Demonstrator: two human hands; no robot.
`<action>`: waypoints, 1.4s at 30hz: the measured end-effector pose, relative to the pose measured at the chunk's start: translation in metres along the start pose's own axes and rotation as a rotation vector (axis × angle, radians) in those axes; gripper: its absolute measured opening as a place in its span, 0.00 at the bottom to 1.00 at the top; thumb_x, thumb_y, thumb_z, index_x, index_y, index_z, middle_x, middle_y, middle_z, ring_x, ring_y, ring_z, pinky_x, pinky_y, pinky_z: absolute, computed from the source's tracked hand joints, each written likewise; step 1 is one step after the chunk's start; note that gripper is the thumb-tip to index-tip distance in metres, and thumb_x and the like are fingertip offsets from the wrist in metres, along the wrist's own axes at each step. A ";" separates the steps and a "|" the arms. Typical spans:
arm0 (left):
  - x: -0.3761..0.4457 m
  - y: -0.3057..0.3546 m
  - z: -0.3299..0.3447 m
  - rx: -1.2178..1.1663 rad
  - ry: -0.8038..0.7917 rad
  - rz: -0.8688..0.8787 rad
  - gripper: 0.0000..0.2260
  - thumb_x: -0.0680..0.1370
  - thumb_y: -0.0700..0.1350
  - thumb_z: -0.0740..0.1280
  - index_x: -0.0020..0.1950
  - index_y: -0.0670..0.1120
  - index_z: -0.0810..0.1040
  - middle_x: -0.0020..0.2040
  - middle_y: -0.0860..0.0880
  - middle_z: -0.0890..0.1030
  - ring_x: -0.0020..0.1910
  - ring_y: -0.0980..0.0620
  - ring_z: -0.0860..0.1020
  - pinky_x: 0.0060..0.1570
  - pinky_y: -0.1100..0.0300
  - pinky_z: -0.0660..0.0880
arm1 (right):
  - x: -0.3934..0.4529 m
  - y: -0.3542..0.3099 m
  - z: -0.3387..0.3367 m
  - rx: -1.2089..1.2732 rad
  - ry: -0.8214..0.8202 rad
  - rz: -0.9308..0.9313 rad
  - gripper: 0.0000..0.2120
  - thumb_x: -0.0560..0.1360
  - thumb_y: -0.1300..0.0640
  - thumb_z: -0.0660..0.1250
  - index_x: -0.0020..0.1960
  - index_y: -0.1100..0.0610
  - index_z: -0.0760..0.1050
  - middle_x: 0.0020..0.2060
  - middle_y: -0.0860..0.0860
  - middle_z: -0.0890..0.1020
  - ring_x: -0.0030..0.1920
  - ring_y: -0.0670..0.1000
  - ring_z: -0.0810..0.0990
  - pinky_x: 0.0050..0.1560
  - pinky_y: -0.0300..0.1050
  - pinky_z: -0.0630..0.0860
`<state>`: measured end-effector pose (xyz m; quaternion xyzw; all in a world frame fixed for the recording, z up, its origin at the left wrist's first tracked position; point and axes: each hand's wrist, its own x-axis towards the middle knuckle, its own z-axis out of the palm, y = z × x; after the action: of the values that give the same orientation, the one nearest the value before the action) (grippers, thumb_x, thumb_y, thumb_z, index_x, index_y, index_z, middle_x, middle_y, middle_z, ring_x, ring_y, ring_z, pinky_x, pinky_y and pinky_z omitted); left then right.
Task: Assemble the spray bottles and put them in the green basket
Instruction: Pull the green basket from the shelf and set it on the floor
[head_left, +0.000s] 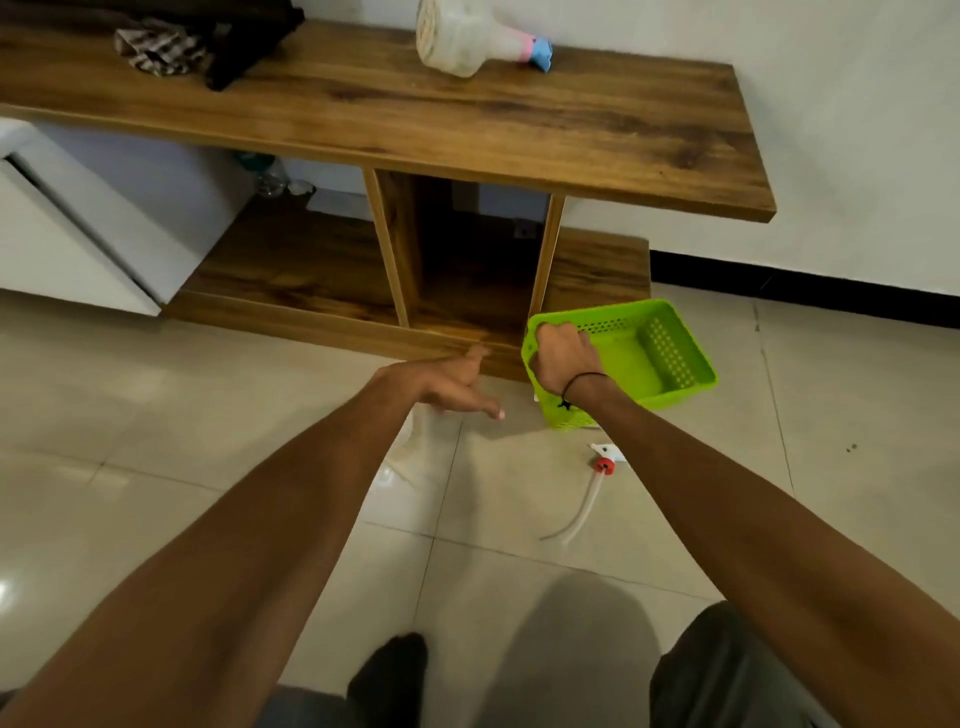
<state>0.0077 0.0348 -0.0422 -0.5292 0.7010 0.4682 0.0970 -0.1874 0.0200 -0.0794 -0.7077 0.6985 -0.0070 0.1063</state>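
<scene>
Head view: perforated green basket (675, 358), tilted

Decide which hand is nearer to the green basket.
The right. The right hand grips the near rim of the green basket; the left hand hangs open beside it, apart from it.

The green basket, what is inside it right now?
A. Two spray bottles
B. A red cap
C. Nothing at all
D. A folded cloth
C. The green basket shows only its bare bottom and holed walls while the right hand grips its near rim; the sprayer head with the red collar lies outside it on the floor tiles.
</scene>
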 end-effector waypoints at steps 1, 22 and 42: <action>0.000 0.004 0.007 -0.030 -0.025 -0.007 0.48 0.77 0.55 0.77 0.86 0.45 0.49 0.82 0.41 0.65 0.71 0.42 0.75 0.59 0.47 0.83 | -0.002 -0.010 0.001 0.073 0.012 0.032 0.13 0.80 0.57 0.66 0.61 0.62 0.76 0.60 0.66 0.79 0.62 0.71 0.79 0.58 0.58 0.77; -0.083 -0.147 0.105 -0.417 -0.003 -0.245 0.37 0.79 0.28 0.66 0.84 0.51 0.61 0.72 0.35 0.71 0.71 0.35 0.77 0.61 0.33 0.81 | -0.103 -0.170 0.139 0.789 -0.249 0.460 0.12 0.71 0.56 0.75 0.50 0.62 0.83 0.52 0.61 0.87 0.56 0.64 0.86 0.48 0.53 0.84; -0.086 -0.228 0.150 -0.268 -0.015 -0.348 0.33 0.79 0.37 0.70 0.81 0.52 0.62 0.69 0.41 0.78 0.57 0.40 0.84 0.46 0.54 0.85 | -0.130 -0.214 0.211 0.752 -0.413 0.496 0.23 0.80 0.43 0.66 0.58 0.64 0.81 0.55 0.60 0.86 0.58 0.63 0.85 0.53 0.51 0.80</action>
<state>0.1797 0.2038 -0.1956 -0.6467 0.5299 0.5375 0.1104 0.0539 0.1783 -0.2330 -0.4193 0.7592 -0.0927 0.4891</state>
